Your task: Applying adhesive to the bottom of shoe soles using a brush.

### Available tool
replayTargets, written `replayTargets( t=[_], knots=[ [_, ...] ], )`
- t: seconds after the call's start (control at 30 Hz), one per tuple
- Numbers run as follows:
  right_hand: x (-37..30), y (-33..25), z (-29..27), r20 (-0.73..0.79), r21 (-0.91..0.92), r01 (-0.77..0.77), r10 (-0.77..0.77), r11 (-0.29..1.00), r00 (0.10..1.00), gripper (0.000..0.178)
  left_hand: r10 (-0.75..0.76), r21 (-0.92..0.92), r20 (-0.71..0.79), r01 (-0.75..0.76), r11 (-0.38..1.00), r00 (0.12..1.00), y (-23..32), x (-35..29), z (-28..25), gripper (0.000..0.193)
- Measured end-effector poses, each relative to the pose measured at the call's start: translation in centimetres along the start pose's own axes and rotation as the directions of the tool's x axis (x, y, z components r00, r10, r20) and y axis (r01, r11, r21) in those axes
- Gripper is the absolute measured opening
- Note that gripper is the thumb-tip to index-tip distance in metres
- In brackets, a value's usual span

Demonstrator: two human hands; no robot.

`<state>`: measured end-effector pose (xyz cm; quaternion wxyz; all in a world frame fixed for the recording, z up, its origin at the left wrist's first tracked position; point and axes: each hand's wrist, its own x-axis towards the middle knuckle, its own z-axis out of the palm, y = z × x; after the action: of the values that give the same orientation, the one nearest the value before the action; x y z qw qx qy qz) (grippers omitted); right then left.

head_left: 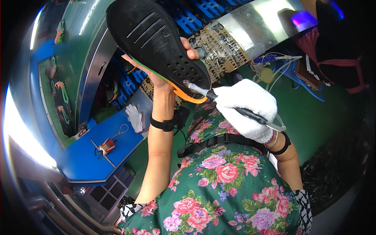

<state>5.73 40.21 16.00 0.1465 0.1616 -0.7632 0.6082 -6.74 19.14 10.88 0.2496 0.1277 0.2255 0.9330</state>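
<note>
A black shoe sole [156, 41] with slots at its wide end, small round holes toward its narrow end and an orange and green rim is held up in front of me. Bare, my left hand [158, 79] grips it from below and behind, with fingertips curled over its right edge. My right hand [248, 107], in a white knit glove, is closed around a brush [199, 90] with a dark handle and a metal ferrule. The brush's tip is at the sole's narrow end, near the orange rim; whether it touches I cannot tell.
To the left, a blue table [86, 156] holds a loose white glove [134, 117] and a small red container [106, 146] with a stick across it. Ahead are a tape-covered panel [219, 49] and blue racks [207, 9]. Cables [282, 62] hang at the right.
</note>
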Motion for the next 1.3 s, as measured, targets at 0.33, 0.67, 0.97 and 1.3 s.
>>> replayTargets(
  t=[0.33, 0.67, 0.97, 1.3],
  knots=[
    [0.2, 1.9, -1.1, 0.219, 0.308, -0.042, -0.028, 0.951, 0.975, 0.020, -0.299, 0.127, -0.062, 0.304, 0.944, 0.952, -0.2, -0.1, -0.8, 0.129],
    [0.8, 2.8, -1.0, 0.354, 0.307, 0.177, -0.285, 0.935, 0.891, 0.033, -0.465, 0.114, -0.064, 0.470, 0.875, 0.883, 0.2, 0.0, -0.6, 0.108],
    [1.8, 2.8, -0.1, 0.485, 0.272, 0.202, -0.316, 0.941, 0.816, 0.028, -0.649, 0.190, -0.248, 0.693, 0.695, 0.719, 1.1, -0.7, -0.6, 0.092],
    [3.7, 2.0, 0.0, 0.332, 0.430, -0.235, 0.089, 0.872, 0.939, 0.012, -0.568, -0.075, -0.269, 0.571, 0.817, 0.778, 1.8, -2.8, -2.0, 0.111]
  ],
)
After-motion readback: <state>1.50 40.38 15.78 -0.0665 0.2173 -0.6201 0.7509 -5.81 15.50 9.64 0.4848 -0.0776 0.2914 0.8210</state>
